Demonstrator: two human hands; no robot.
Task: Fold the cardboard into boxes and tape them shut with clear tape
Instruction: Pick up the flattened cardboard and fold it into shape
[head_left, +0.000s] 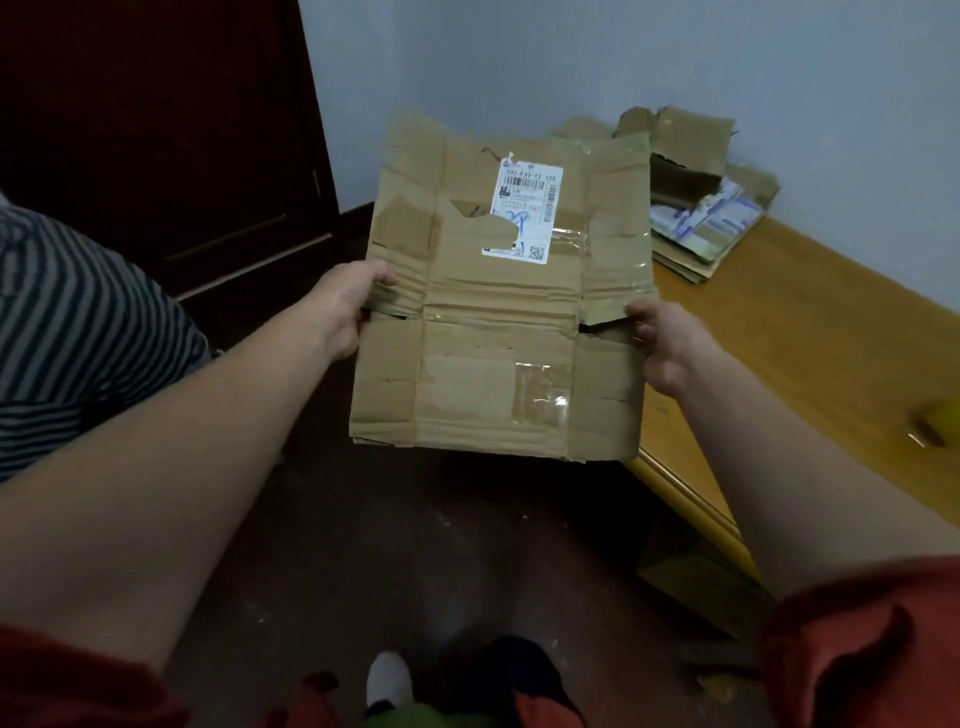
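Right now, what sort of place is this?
Probably a plain room in a home: a pale painted wall, a dark wooden door, and a wooden table with a pile of flattened boxes. The left hand and right hand hold a cardboard sheet.

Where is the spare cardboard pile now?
Head view, upper right: the cardboard pile lies on the wooden table by the wall, behind the held box.
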